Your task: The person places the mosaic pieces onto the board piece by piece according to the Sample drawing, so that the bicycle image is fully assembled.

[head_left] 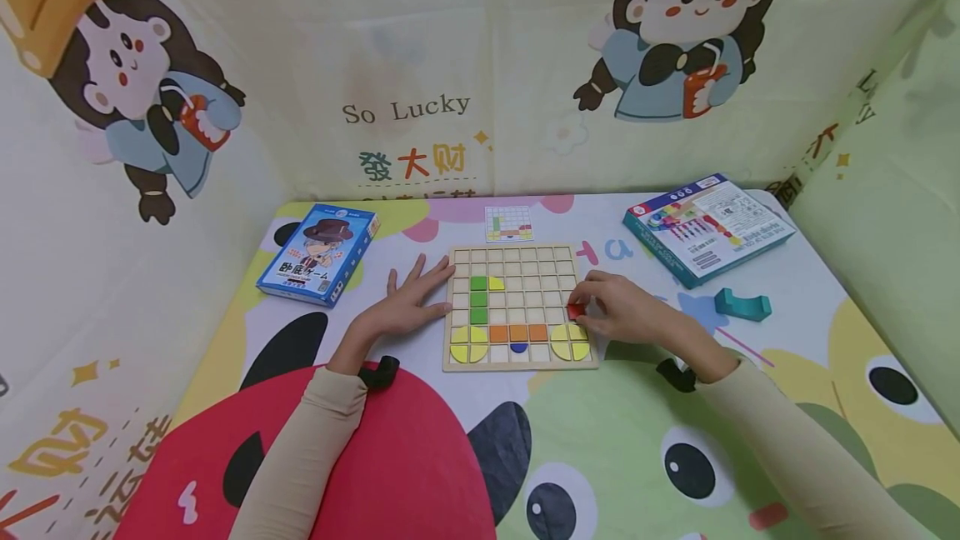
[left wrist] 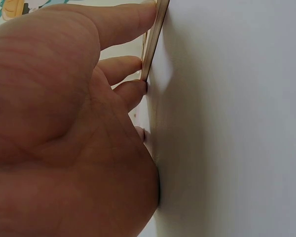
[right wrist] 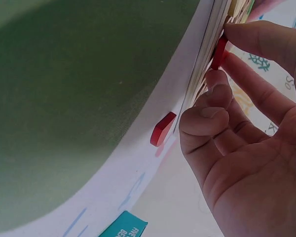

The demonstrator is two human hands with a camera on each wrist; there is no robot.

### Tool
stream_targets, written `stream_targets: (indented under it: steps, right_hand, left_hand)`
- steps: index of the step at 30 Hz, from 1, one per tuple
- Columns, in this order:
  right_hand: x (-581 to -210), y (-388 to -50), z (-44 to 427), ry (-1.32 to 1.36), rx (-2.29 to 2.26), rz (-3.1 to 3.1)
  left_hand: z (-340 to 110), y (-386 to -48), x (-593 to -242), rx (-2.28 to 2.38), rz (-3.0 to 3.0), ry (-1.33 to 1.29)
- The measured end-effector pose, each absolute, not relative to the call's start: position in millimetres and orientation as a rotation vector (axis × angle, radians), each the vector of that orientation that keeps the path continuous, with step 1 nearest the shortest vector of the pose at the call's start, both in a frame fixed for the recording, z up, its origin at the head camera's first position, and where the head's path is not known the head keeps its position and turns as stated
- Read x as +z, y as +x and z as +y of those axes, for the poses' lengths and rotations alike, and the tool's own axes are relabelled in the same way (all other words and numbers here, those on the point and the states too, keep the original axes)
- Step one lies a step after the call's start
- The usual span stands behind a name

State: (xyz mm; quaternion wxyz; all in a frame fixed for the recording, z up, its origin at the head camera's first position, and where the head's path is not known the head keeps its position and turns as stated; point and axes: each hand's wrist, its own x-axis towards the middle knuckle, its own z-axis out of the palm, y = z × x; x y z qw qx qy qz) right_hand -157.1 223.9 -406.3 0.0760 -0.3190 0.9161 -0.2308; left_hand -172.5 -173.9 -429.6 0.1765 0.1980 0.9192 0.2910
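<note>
A wooden grid board [head_left: 517, 269] lies flat on the table. On it sit green squares [head_left: 478, 299] in a column, a row of orange squares [head_left: 518, 332], yellow rounded pieces [head_left: 468, 344] and a blue half-round piece [head_left: 518, 347]. My left hand [head_left: 401, 304], fingers spread, touches the board's left edge; its thumb and fingertips meet the wooden rim [left wrist: 155, 42] in the left wrist view. At the right side, my right hand [head_left: 626, 307] pinches a red piece [right wrist: 220, 52] between thumb and finger. Another red piece [right wrist: 163, 129] lies on the table under this hand.
Behind the board lies a small pattern card [head_left: 508, 224]. A blue game box [head_left: 318, 255] is at the back left, a teal-sided box [head_left: 708, 227] at the back right. A teal curved block [head_left: 742, 305] rests right of my right hand. Printed cloth walls surround the table.
</note>
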Motion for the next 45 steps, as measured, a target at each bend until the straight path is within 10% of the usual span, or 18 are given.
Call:
stream_targets:
  steps: [45]
  right_hand:
    - [-404.8,-158.2,227.6,-0.956,-0.720,2.712]
  left_hand:
    - [-174.4,-173.4,-430.6,0.840,2.601,0.570]
